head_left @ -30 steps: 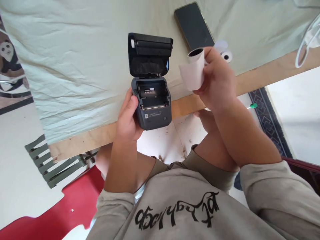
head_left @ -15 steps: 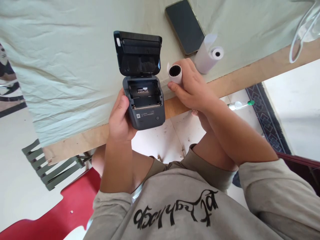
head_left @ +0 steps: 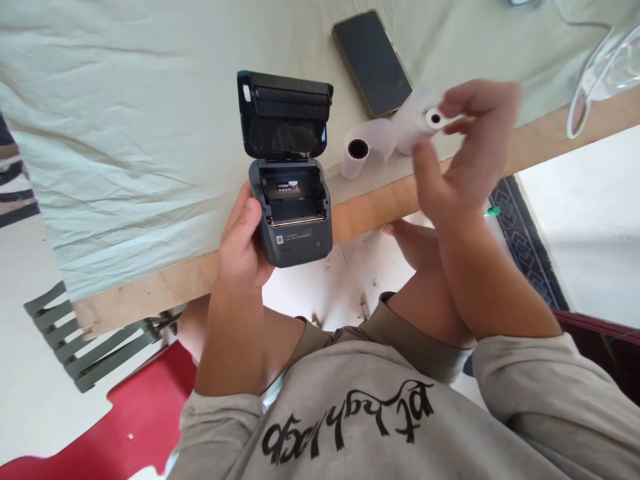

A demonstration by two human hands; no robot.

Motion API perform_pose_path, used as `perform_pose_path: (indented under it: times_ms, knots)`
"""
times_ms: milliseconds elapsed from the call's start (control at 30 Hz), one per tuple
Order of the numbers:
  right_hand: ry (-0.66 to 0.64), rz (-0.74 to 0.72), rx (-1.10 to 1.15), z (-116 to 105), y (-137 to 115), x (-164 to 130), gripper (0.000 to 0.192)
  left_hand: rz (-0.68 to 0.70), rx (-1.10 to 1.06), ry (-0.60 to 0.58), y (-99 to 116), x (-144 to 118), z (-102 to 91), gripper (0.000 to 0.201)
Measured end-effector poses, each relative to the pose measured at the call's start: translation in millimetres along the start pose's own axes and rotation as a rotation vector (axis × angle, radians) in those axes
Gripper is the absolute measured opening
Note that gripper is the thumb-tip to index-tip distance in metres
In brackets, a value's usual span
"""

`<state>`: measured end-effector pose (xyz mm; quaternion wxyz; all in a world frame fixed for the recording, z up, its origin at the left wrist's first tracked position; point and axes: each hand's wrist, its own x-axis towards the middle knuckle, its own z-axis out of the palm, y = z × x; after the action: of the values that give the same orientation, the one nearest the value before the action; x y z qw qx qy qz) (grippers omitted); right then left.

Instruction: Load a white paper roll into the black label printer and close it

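My left hand [head_left: 243, 237] grips a dark portable label printer [head_left: 300, 247] by its left side, over the table's near edge. Its lid [head_left: 286, 113] is swung up, and the paper bay [head_left: 295, 200] inside holds no roll. Over to the right, my right hand [head_left: 467, 150] is slightly blurred, its thumb and fingers spread around a thick white paper roll [head_left: 407, 133] with a small core; whether they touch it I cannot tell. A thinner paper roll [head_left: 353, 165] with a wide dark core stands between the printer and the thick roll, a loose strip curling off it.
A dark phone [head_left: 373, 63] lies behind the rolls on the cloth-covered table [head_left: 150, 133]. A white cable [head_left: 583, 100] is at the right, by a clear plastic item [head_left: 615, 67]. A red chair [head_left: 145, 413] and a green slatted stool [head_left: 85, 340] stand below left.
My right hand has let go of the thinner roll, leaving it standing on the table, and has moved right to the thick roll with fingers spread. My left hand still holds the printer.
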<state>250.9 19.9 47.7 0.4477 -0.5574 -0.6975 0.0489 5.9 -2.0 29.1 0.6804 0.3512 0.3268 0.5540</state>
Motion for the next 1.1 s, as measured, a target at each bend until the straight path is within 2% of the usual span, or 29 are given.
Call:
perform_pose_path:
  times_ms: [67, 233, 300, 400, 467, 567, 667, 733, 800, 900, 933, 1033, 1100]
  knots:
    - [0.069, 0.073, -0.098, -4, 14, 4, 0.036, 0.017, 0.002, 0.000, -1, 0, -1.0, 0.029]
    - [-0.179, 0.213, -0.144, 6, 49, 11, 0.053, 0.035, -0.021, 0.016, -3, 2, -3.7, 0.029]
    - [-0.229, 0.234, -0.127, 10, 51, 12, 0.050, 0.041, -0.036, 0.010, -4, 2, -3.6, 0.030]
    - [-0.236, 0.261, -0.103, 10, 49, 13, 0.042, 0.039, -0.051, 0.006, -4, 2, -2.7, 0.032]
    - [-0.189, 0.267, 0.006, 9, 50, 12, 0.044, 0.032, -0.056, 0.006, -3, 3, -2.4, 0.032]
    - [-0.125, 0.327, 0.403, 10, 62, 13, 0.052, 0.035, -0.056, -0.002, -3, 3, -2.6, 0.031]
    - [-0.188, 0.536, 0.834, 13, 82, 16, 0.041, 0.034, -0.053, -0.014, -3, 3, -2.8, 0.031]
    - [-0.205, 0.666, 1.002, 15, 94, 18, 0.033, 0.038, -0.055, -0.019, -4, 3, -2.8, 0.032]
    - [-0.206, 0.672, 1.071, 15, 100, 19, 0.031, 0.046, -0.062, -0.023, -4, 3, -2.6, 0.033]
    - [-0.238, 0.560, 1.089, 15, 103, 18, 0.040, 0.036, -0.071, -0.028, -4, 3, -2.3, 0.032]
    - [-0.236, 0.563, 1.087, 15, 103, 17, 0.041, 0.031, -0.071, -0.026, -4, 2, -2.1, 0.032]
    - [-0.203, 0.707, 1.094, 15, 99, 17, 0.031, 0.023, -0.067, -0.013, -3, 2, -1.8, 0.030]
    - [-0.134, 0.816, 1.107, 16, 91, 19, 0.024, 0.026, -0.061, -0.006, -3, 2, -1.9, 0.030]
